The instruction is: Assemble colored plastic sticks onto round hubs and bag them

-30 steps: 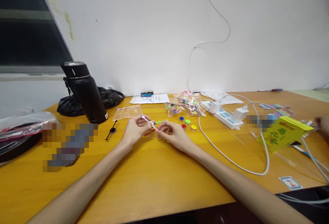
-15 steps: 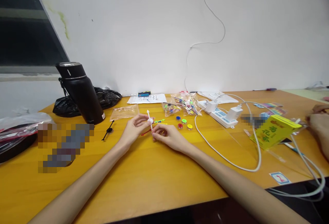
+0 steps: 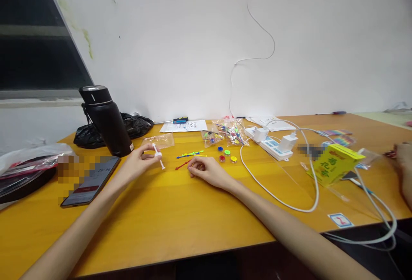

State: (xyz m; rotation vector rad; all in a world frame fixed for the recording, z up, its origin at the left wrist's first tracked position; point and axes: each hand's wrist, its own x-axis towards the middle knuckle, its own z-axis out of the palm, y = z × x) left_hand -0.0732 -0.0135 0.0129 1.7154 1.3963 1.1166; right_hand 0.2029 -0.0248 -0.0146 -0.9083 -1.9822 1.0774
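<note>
My left hand pinches a white arrow spinner with a round hub, held tilted just above the table. My right hand rests on the table with curled fingers; whether anything is inside them is hidden. Just left of its fingertips lies a red arrow, partly behind the hand. Beyond it are a blue arrow and a yellow-green arrow close together. Small round bases stand to the right: blue, green, red and yellow.
A black bottle, a phone and a clear bag are on the left. Bagged parts, a power strip, white cables and a yellow box stand rightward. Another person's hand is far right.
My left hand has moved left, away from my right hand, carrying the white spinner. The black spinner seen earlier on the table is now out of sight around my left hand. The view shifted slightly.
</note>
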